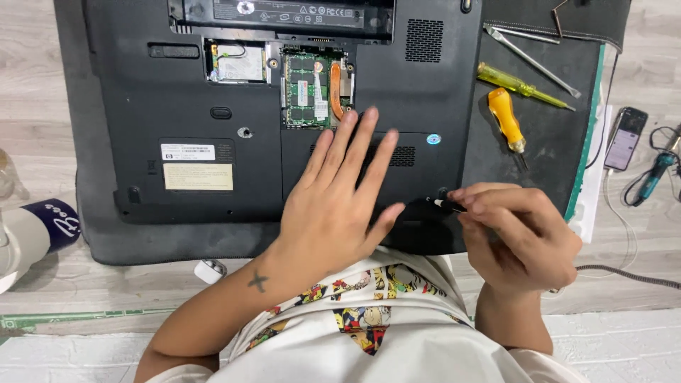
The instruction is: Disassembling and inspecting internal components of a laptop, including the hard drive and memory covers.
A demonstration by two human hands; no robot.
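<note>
A black laptop (213,106) lies upside down on a dark mat (546,142), with one bay uncovered and a green memory board (308,86) and a copper heat pipe showing. My left hand (333,195) lies flat, fingers spread, on the laptop's lower cover panel. At the laptop's near right corner, my right hand (518,230) pinches a small black and white screwdriver (443,204), whose tip touches the case.
On the mat to the right lie an orange-handled screwdriver (506,117), a yellow-green one (521,86) and a long metal tool (532,60). A phone (626,138) and a cabled teal tool (656,174) lie further right. A dark blue and white cup (32,234) sits at left.
</note>
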